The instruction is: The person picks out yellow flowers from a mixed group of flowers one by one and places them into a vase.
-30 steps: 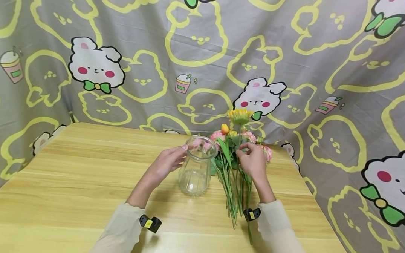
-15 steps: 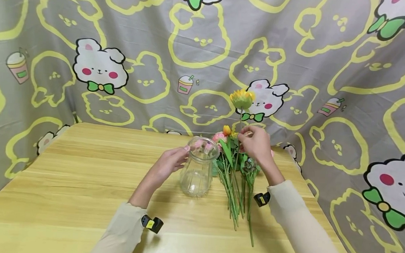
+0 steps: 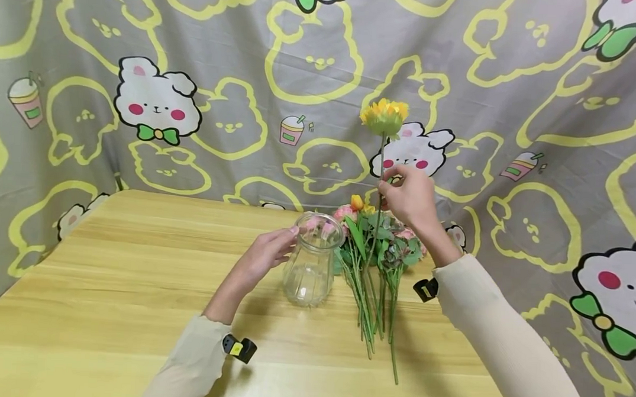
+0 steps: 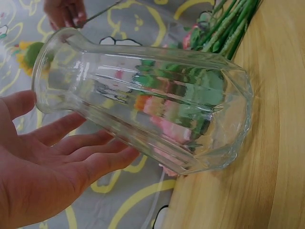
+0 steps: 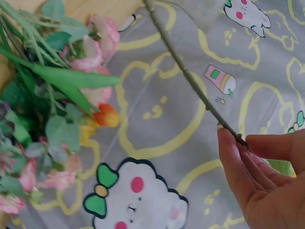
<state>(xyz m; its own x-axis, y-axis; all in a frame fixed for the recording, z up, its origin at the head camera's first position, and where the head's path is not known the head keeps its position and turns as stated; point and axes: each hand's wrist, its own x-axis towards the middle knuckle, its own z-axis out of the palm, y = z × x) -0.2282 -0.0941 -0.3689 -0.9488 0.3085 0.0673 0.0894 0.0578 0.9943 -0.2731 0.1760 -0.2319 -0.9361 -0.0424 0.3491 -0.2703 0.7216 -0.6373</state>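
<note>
A yellow flower (image 3: pixel 384 117) on a long thin stem (image 5: pixel 190 78) stands upright above the bunch, its stem pinched between the thumb and fingers of my right hand (image 3: pixel 411 196). To the left stands a clear glass vase (image 3: pixel 308 281) with a wide lip and faceted sides, holding nothing. My left hand (image 3: pixel 264 255) rests against the vase's left side. In the left wrist view, its thumb lies at the rim and its loosely extended fingers (image 4: pixel 102 164) lie along the glass below the neck.
Right of the vase lies a bunch of flowers (image 3: pixel 395 255) with pink blooms, an orange tulip (image 3: pixel 356 202) and green leaves, stems toward the near edge. The wooden table (image 3: pixel 133 273) meets a cartoon-printed cloth (image 3: pixel 223 58) at the back and sides.
My right hand has risen with the yellow flower, lifting it up out of the bunch and slightly rightward. The left hand and the vase have stayed in place.
</note>
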